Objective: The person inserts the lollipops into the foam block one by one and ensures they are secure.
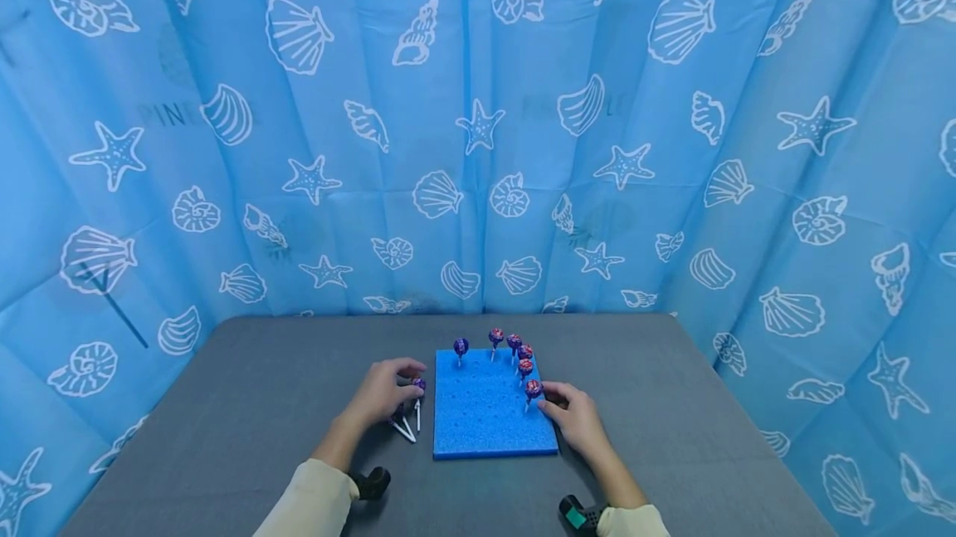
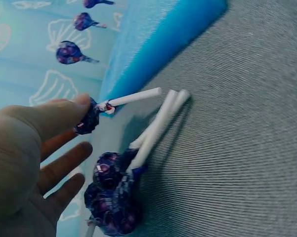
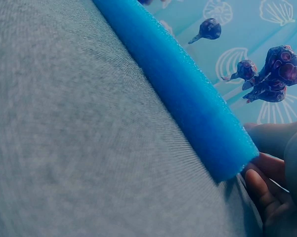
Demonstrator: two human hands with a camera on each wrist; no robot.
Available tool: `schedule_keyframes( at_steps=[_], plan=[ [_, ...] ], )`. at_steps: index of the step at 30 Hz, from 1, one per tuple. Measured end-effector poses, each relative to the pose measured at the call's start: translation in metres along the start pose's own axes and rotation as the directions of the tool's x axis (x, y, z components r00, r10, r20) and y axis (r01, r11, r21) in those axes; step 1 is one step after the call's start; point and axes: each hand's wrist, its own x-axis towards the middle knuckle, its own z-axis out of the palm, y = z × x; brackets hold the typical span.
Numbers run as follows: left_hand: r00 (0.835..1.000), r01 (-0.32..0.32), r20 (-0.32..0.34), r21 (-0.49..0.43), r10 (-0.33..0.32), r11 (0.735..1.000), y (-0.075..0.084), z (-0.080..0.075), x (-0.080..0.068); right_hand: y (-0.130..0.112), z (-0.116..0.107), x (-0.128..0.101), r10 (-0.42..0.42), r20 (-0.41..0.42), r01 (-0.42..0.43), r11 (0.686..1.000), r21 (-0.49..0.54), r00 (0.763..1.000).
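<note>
My left hand (image 1: 379,392) is just left of a blue foam board (image 1: 485,417), pinching the wrapped head of a lollipop (image 2: 89,120) between thumb and fingertip. Its white stick points away from the palm. Below that hand, loose lollipops (image 2: 113,207) in dark purple wrappers lie on the table with their sticks side by side. At the board's right edge, my right hand (image 1: 578,419) holds the foam, thumb on the upper side and fingers along the edge. Close to this thumb a lollipop (image 1: 533,388) stands upright in the board.
Several more lollipops (image 1: 525,352) stand in the foam along its back right and right side, and a single lollipop (image 1: 460,346) at the back left corner. The grey table (image 1: 284,388) reaches back to a blue shell-print curtain (image 1: 478,163).
</note>
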Motion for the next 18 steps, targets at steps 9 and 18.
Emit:
schedule_keyframes(
  at_steps=[9,18],
  plan=[
    [0.986,-0.006,-0.166,-0.135,-0.017,0.991,0.008,-0.004,0.001,0.0,-0.002,0.0,-0.016,-0.001,0.016,1.0,-0.001,1.0],
    [0.948,0.006,-0.303,-0.283,-0.096,0.959,0.018,0.005,0.002,-0.001,-0.001,0.0,-0.003,0.002,0.003,1.0,-0.009,1.0]
  ],
)
